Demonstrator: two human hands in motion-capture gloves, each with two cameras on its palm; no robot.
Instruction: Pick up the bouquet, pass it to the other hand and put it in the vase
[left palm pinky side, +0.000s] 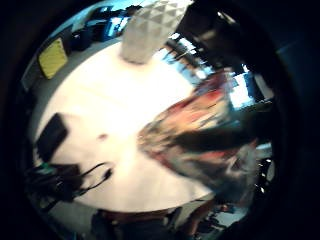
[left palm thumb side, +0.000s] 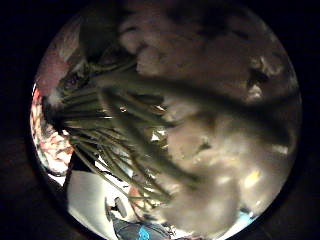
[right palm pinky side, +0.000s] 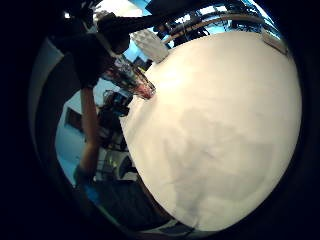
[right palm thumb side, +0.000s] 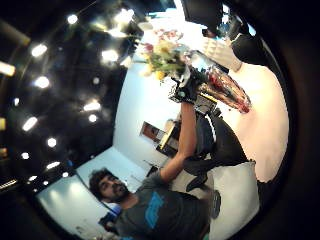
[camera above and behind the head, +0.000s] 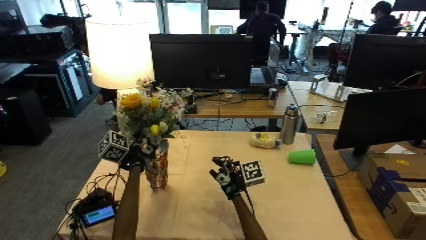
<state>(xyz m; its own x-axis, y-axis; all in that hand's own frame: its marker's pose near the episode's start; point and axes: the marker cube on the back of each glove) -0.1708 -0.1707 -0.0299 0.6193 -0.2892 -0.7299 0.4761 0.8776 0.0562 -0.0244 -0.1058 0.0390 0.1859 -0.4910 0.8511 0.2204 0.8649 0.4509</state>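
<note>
A: Black-gloved left hand (camera above and behind the head: 133, 156) grasps the wrapped yellow-and-white flower bouquet (camera above and behind the head: 148, 116), held upright above the beige table (camera above and behind the head: 293, 200); right hand (camera above and behind the head: 228, 179) released, fingers spread.

B: Risk?

A: Blooms look top-heavy; could tip and spill.

B: Count?

A: One bouquet, two hands, one green cup (camera above and behind the head: 302, 157). Vase: cannot tell from outside view.

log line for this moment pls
left hand grips bouquet upright above table | right hand open, empty | vase empty
</note>
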